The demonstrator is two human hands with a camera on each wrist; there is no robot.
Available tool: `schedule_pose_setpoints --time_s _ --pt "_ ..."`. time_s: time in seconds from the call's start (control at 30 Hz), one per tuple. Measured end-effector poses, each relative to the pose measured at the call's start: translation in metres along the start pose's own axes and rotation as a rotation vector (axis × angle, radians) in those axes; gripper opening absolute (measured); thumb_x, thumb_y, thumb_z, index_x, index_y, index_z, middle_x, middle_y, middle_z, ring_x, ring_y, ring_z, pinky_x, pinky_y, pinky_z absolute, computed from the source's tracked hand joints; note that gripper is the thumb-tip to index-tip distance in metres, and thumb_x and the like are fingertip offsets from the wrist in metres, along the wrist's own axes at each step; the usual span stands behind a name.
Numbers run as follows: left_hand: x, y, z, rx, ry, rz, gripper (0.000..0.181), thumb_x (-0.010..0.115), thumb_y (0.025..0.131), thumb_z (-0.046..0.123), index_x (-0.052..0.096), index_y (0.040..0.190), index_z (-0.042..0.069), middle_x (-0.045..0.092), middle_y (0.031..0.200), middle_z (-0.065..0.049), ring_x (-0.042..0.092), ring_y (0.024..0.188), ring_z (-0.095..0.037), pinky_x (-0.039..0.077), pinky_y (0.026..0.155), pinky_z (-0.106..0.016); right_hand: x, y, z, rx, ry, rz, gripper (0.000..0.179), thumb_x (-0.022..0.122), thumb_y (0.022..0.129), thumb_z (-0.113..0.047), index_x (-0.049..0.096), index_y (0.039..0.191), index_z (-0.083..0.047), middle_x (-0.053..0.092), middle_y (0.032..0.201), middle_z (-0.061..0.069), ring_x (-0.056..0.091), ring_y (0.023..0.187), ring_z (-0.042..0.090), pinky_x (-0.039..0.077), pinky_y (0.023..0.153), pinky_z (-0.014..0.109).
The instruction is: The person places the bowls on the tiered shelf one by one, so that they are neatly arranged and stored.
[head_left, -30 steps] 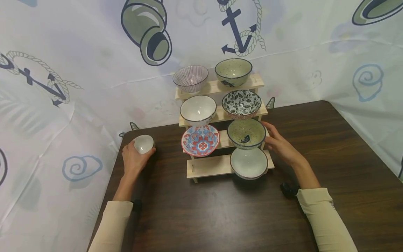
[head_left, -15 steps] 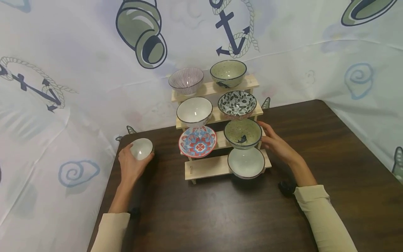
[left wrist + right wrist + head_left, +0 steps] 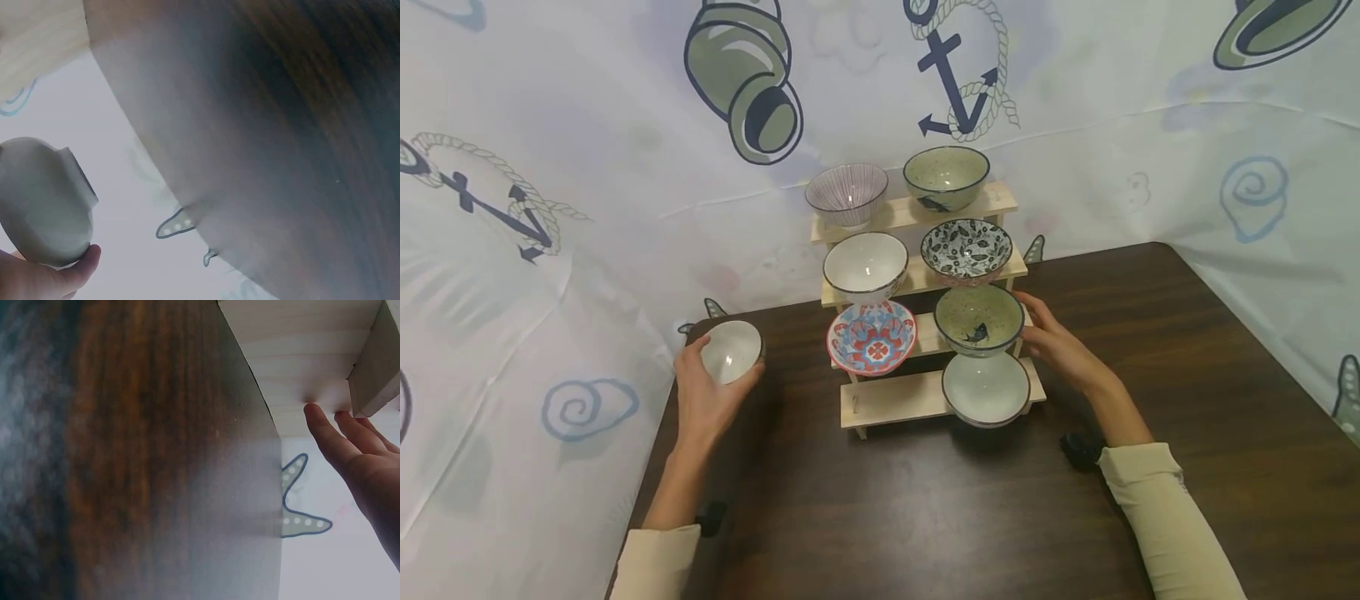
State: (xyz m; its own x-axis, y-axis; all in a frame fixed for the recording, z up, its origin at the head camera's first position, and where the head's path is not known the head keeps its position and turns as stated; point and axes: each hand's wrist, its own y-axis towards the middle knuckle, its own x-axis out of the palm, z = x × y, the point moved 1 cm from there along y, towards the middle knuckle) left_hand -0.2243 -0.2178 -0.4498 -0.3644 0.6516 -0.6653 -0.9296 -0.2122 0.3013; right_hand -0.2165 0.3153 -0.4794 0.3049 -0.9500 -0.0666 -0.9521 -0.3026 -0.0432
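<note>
My left hand (image 3: 707,400) grips a small white bowl (image 3: 730,352) by its sides, thumb and fingers at opposite edges, at the table's left end. In the left wrist view the bowl (image 3: 47,200) shows its plain outside and foot ring, clear of the table. My right hand (image 3: 1067,354) is at the right end of a tiered wooden stand (image 3: 895,400), beside the green speckled bowl (image 3: 980,317). In the right wrist view its fingers (image 3: 334,440) are extended, fingertips touching the pale wood (image 3: 300,362) near an upright post.
On the stand are a purple-striped bowl (image 3: 847,193), another green bowl (image 3: 947,177), a white bowl (image 3: 866,262), a black-floral bowl (image 3: 966,248), a red-and-blue patterned bowl (image 3: 872,337) and a dark-rimmed white bowl (image 3: 986,388). Patterned cloth (image 3: 625,108) hangs behind the dark table (image 3: 910,517).
My left hand has raised the small white bowl, which looks larger and slightly farther left now. My right hand stays at the stand's end. The head view has shifted a little.
</note>
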Motion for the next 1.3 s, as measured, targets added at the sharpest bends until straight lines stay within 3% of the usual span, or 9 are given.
schedule_pose_setpoints --time_s 0.47,0.9,1.3 --pt "-0.002 -0.001 0.011 0.108 0.043 0.009 0.092 0.088 0.078 0.037 0.041 0.150 0.004 0.039 0.150 -0.026 0.042 0.134 -0.044 0.041 0.104 -0.065 -0.003 -0.008 0.005 0.001 -0.007 0.020 0.067 0.045 0.111 -0.032 0.006 0.165 -0.029 0.014 0.169 0.019 0.014 0.158 0.043 0.012 0.121 0.075" --pt "-0.020 -0.017 0.018 0.060 0.016 0.015 0.093 0.089 0.078 0.033 0.040 0.153 0.008 0.036 0.155 -0.022 0.042 0.135 -0.042 0.042 0.101 -0.065 0.000 -0.003 -0.004 0.003 -0.013 0.008 0.067 0.046 0.110 -0.036 0.008 0.165 -0.032 0.011 0.172 0.016 0.013 0.159 0.043 0.011 0.120 0.076" --pt "-0.028 -0.026 0.023 0.070 -0.014 0.015 0.094 0.090 0.076 0.029 0.040 0.153 0.008 0.037 0.155 -0.022 0.041 0.136 -0.040 0.040 0.102 -0.062 0.002 -0.004 -0.006 -0.001 -0.006 0.010 0.067 0.045 0.110 -0.034 0.007 0.166 -0.028 0.010 0.172 0.017 0.013 0.158 0.044 0.010 0.119 0.078"
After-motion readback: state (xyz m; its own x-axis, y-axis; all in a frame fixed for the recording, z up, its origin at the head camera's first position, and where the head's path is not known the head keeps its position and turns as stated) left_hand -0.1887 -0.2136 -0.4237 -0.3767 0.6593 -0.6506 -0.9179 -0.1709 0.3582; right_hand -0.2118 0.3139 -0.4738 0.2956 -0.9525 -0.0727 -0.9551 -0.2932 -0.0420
